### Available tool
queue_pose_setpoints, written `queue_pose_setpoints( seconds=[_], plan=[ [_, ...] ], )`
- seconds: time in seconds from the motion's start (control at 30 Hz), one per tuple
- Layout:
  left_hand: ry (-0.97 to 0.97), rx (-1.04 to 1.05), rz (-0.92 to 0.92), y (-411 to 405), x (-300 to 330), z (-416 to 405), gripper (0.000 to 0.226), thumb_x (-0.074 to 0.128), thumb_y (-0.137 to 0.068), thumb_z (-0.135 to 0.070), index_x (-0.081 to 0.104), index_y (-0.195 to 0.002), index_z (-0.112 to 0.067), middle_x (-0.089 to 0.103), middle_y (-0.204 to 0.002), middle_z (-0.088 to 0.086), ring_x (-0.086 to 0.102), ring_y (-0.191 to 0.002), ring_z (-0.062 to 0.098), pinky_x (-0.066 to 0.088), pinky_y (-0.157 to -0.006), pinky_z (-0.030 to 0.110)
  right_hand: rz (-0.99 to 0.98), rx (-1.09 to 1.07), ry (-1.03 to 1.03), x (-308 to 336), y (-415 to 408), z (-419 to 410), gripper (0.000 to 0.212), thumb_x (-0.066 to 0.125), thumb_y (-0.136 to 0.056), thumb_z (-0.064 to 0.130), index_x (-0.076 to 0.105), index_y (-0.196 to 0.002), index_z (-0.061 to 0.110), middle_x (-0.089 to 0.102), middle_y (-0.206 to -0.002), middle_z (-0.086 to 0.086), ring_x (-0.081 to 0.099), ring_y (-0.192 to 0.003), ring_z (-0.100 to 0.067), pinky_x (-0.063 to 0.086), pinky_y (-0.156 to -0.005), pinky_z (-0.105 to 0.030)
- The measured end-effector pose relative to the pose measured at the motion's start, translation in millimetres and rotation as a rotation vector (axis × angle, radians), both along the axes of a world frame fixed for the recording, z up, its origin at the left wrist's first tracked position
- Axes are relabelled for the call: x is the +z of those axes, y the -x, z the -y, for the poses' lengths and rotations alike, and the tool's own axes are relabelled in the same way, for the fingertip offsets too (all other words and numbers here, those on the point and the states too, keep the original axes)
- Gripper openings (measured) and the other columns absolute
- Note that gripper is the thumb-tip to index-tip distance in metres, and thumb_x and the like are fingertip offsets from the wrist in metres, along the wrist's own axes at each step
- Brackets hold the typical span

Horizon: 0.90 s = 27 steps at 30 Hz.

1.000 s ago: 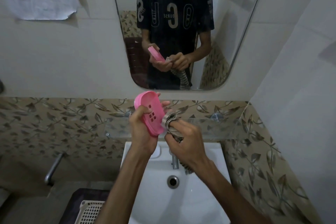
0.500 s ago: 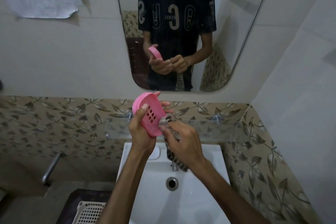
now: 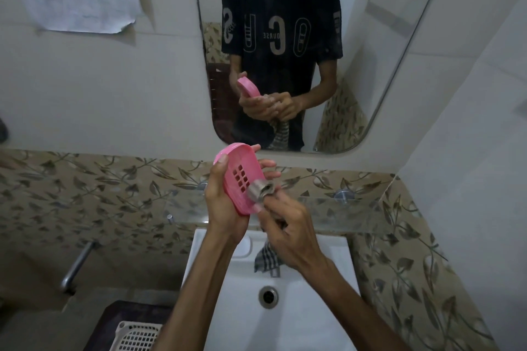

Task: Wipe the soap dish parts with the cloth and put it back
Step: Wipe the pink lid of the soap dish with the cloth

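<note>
A pink oval soap dish part (image 3: 238,179) with a grid of square holes stands tilted on edge above the basin. My left hand (image 3: 225,208) grips it, thumb on the upper rim and fingers curled behind it. My right hand (image 3: 288,225) holds a bunched striped cloth (image 3: 261,191) and presses its wad against the lower right of the pink part. The cloth's loose checked end (image 3: 266,261) hangs below my right hand over the basin.
A white washbasin (image 3: 313,308) with a drain (image 3: 268,296) lies below my hands. A glass shelf (image 3: 356,214) runs along the leaf-patterned wall tiles. A mirror (image 3: 370,51) hangs above. A white plastic basket (image 3: 134,336) sits at the lower left, near a wall tap (image 3: 77,265).
My right hand has slid the cloth wad along the pink part's lower edge. The part is tipped a little more toward me, showing the holes more openly.
</note>
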<state>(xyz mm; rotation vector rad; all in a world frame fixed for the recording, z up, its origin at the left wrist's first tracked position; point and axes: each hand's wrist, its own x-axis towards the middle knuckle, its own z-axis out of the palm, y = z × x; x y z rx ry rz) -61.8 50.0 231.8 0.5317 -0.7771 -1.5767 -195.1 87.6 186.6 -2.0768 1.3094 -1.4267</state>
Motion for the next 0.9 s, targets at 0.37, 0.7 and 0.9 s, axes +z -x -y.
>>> queue_pose_setpoints(
  seconds=[0.37,0.7,0.9],
  plan=[
    [0.005,-0.014,0.009,1.6,-1.3,4.8,0.089,0.065,-0.085,-0.064,0.055,-0.144,0.002,0.067,-0.121,0.031,0.065,-0.107,0.045,0.052,-0.099,0.059,-0.089,-0.068,-0.024,-2.4,14.3,3.7,0.026,0.061,-0.102,0.031,0.076,-0.120,0.020,0.071,-0.101,0.000,0.065,-0.083,-0.017,0.056,-0.071,-0.041],
    [0.059,0.057,0.103,6.0,-1.5,5.9,0.069,0.050,-0.094,-0.052,0.061,-0.139,-0.001,0.069,-0.119,0.031,0.069,-0.102,0.042,0.057,-0.094,0.053,-0.028,-0.206,-0.029,-0.5,16.9,2.3,0.022,0.061,-0.097,0.027,0.078,-0.104,0.014,0.067,-0.085,0.002,0.060,-0.072,-0.016,0.051,-0.061,-0.036],
    [0.011,0.040,0.114,7.5,-5.9,6.6,0.063,0.041,-0.099,-0.045,0.061,-0.139,-0.001,0.071,-0.115,0.028,0.071,-0.097,0.038,0.060,-0.090,0.050,-0.059,-0.108,-0.027,0.8,22.2,1.5,0.024,0.064,-0.098,0.020,0.080,-0.113,0.011,0.074,-0.098,-0.005,0.069,-0.082,-0.022,0.056,-0.070,-0.044]
  ],
)
